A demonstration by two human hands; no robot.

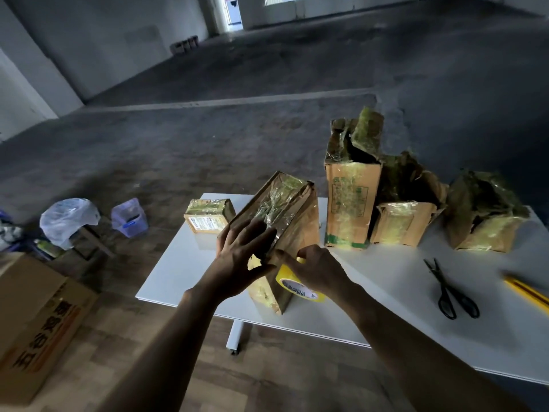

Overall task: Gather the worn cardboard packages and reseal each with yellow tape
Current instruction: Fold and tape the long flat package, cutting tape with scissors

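Where the light falls off toward the top of the frame, a wide, dim concrete floor [237, 129] is seen, ending in bare walls and a bright doorway at upper centre; wood-patterned flooring [267, 367] is seen along the bottom. A white table [371, 292] is set at lower right, its right end cut off by the frame. A large cardboard box [35, 316] with red characters is cropped at lower left. Across the table's far side, a tall open carton [350, 200], a torn package [404, 221] and a crumpled package [487, 218] are stood close together, and a small package [208, 217] is placed at the left end. A worn package [291, 209] is held tilted at centre. The left hand [240, 251] is laid on its face with fingers spread. The right hand [315, 269] is laid over the yellow tape roll [292, 288], fingertips reaching the package's edge; whether anything is pinched cannot be told. Two plastic bags [68, 218] are seen on the floor at left. Black scissors [448, 289] are laid at right, and a yellow object [528, 289], cut off, cannot be identified.
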